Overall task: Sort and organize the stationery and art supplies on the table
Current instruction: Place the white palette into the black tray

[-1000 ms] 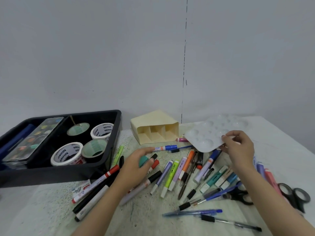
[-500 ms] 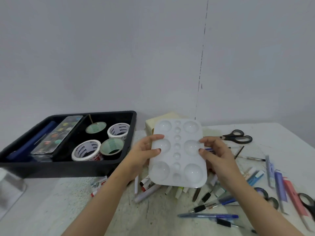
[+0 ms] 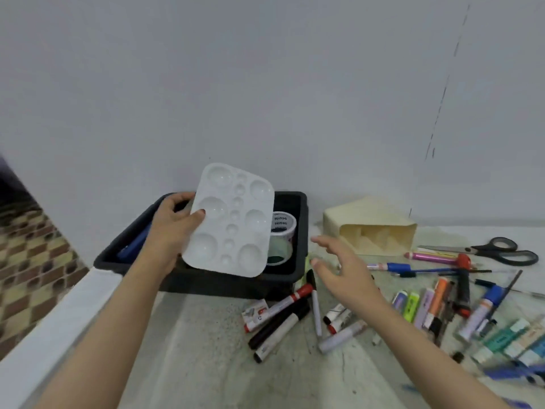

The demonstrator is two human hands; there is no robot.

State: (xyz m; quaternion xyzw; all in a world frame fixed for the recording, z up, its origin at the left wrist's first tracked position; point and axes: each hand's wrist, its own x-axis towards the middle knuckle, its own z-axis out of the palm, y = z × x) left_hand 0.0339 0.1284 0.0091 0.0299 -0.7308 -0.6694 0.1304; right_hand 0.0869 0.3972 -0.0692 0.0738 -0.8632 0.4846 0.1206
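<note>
Our left hand (image 3: 174,228) grips the white palette (image 3: 233,219) by its left edge, tilted above the black tray (image 3: 212,283), bound for it, we reckon. Our right hand (image 3: 342,267) hangs empty, fingers spread, over the markers (image 3: 283,305).

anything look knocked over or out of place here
The cream organizer near the wall lies tipped on its side, slots facing forward and seemingly empty, while markers lie scattered across the table. Nothing looks spilled or broken.
</note>
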